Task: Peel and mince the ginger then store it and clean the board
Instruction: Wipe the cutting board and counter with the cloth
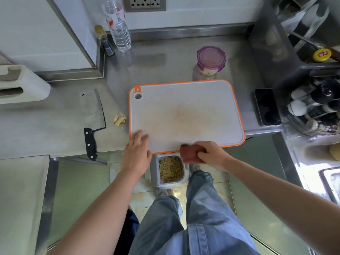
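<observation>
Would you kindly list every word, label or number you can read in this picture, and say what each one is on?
Nothing here reads clearly.
Yellow cap: red label with characters, too blurred to read.
Water bottle: red and white label with a code square, print too small.
Small dark bottle: label unreadable.
Spice jars: label print blurred.
Cutting board: small orange mark by its hole, no legible text.

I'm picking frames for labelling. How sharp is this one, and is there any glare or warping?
Head view: the red cloth in the right hand is smeared by motion; the cutting board and cleaver are fairly sharp; glare whitens the steel counter at right; the wide lens bends the counter edges.
</observation>
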Demonstrator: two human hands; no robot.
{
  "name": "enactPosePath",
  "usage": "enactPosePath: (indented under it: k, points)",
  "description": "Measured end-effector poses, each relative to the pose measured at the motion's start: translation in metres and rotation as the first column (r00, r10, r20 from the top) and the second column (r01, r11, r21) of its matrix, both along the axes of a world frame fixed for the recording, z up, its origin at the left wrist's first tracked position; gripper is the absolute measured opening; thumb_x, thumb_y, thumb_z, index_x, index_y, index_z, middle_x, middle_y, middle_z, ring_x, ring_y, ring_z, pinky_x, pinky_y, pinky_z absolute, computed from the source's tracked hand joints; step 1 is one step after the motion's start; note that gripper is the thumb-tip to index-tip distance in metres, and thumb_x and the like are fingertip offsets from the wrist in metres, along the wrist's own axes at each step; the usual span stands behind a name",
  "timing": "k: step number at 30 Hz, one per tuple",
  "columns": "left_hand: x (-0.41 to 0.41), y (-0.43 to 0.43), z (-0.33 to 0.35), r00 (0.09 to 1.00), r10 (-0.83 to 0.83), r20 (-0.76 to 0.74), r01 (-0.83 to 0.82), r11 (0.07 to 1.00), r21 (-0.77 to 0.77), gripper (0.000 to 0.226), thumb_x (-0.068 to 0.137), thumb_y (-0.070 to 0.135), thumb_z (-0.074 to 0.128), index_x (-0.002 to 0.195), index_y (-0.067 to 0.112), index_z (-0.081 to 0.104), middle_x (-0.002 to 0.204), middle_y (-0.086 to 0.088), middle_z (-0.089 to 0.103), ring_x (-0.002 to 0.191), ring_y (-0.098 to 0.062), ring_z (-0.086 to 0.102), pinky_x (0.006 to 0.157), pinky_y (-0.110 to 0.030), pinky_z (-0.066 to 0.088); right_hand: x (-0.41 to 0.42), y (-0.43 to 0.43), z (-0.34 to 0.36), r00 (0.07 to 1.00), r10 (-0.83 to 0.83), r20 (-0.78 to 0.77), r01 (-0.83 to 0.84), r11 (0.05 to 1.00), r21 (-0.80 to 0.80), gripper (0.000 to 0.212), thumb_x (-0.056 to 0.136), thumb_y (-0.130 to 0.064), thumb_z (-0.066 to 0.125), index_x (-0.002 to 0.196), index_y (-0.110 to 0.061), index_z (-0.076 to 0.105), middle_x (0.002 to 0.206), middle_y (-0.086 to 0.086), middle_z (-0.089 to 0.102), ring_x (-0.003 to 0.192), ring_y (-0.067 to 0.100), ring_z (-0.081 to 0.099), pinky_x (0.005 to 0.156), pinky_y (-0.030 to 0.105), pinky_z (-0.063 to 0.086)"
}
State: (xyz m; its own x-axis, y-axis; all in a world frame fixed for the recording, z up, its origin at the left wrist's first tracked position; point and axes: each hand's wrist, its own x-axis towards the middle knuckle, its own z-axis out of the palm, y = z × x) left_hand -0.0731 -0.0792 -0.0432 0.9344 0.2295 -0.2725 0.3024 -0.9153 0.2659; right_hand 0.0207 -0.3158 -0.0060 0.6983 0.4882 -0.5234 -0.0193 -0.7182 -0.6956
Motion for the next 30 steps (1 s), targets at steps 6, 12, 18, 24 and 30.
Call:
enactPosePath:
  k: [6,12,18,24,30]
  points:
    - [0.001,0.0,0.004,1.0,-0.006,-0.023,0.006,1.0,0.006,0.052,0.095,0.023,0.049,0.144,0.015,0.034,0.156,-0.01,0.019,0.145,-0.025,0.015,0.114,-0.039,0.03,0.009,-0.03,0.006,0.767,-0.372,-0.523,0.246,0.923,-0.295,0.049,0.079,-0.05,0.05,0.091,-0.005,0.062,0.064,0.013,0.063,0.048,0.024,0.057,0.044,0.02,0.036]
    - [0.001,-0.001,0.007,0.998,-0.026,-0.056,0.028,0.999,0.03,0.057,0.093,0.028,0.051,0.145,0.016,0.031,0.157,-0.01,0.016,0.146,-0.025,0.014,0.113,-0.038,0.029,0.005,-0.049,-0.019,0.395,-0.713,-0.579,0.732,0.626,-0.271,0.058,0.077,-0.068,0.057,0.094,-0.013,0.063,0.048,0.001,0.052,0.034,0.012,0.034,0.033,0.013,0.025]
    - [0.0,-0.003,0.013,1.0,-0.023,-0.004,0.023,0.986,0.168,0.076,0.074,0.051,0.07,0.133,0.012,0.044,0.145,-0.012,0.035,0.137,-0.028,0.032,0.106,-0.042,0.034,0.004,-0.046,-0.01,0.319,-0.727,-0.608,0.848,0.506,-0.159,0.046,0.077,-0.059,0.063,0.083,-0.014,0.055,0.043,0.002,0.048,0.027,0.014,0.031,0.033,0.011,0.024]
    - [0.012,-0.003,0.031,0.98,0.021,0.197,-0.086,0.941,0.328,0.07,0.061,0.037,0.081,0.118,0.007,0.051,0.122,-0.013,0.05,0.114,-0.032,0.047,0.093,-0.042,0.038,0.009,-0.046,0.02,0.459,-0.677,-0.575,0.84,0.541,0.033,0.04,0.082,-0.05,0.061,0.094,-0.013,0.052,0.046,0.008,0.053,0.03,0.017,0.044,0.037,0.013,0.03]
    - [0.024,0.0,0.052,0.972,-0.019,0.233,-0.065,0.934,0.351,0.055,0.063,0.034,0.082,0.109,0.014,0.059,0.111,-0.007,0.053,0.102,-0.029,0.048,0.085,-0.038,0.039,0.021,-0.029,0.058,0.534,-0.7,-0.474,0.84,0.501,0.207,0.037,0.083,-0.043,0.062,0.098,-0.017,0.04,0.071,0.01,0.056,0.039,0.023,0.052,0.046,0.02,0.031]
